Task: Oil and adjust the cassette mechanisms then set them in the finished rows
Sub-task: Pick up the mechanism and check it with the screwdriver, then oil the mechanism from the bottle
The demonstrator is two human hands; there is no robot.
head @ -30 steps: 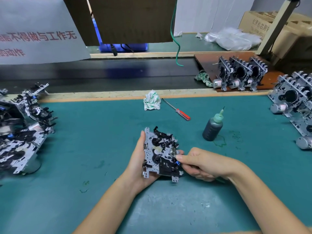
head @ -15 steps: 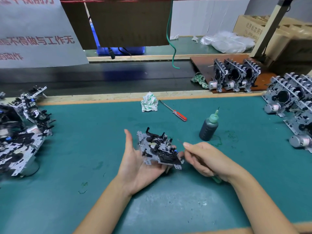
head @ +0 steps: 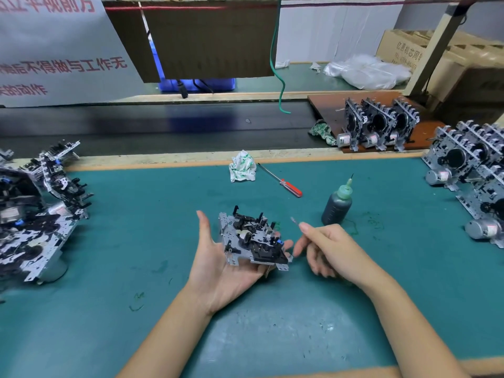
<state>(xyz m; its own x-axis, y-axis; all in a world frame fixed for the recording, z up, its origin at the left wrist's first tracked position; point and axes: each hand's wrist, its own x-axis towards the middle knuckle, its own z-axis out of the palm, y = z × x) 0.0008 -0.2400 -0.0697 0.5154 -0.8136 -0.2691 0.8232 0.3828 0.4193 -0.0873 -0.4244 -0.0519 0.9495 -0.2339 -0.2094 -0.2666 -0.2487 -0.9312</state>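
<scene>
At frame centre, the left hand (head: 218, 257) lies palm up with fingers spread, carrying the cassette mechanism (head: 253, 241). Just right, the right hand (head: 331, 251) pinches a thin tool (head: 295, 221) above the desk (head: 136, 227).

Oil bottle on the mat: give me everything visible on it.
The oil bottle is a small, dark grey, translucent-looking plastic squeeze bottle with faint markings on its side, a pale green cap and a thin needle spout with a dark tip. It stands upright but looks slightly tilted, on the green mat, right of centre. Neither hand touches it; the right hand is just in front of it. Dark green smears mark the mat beside its base. Fill level cannot be told.
</scene>
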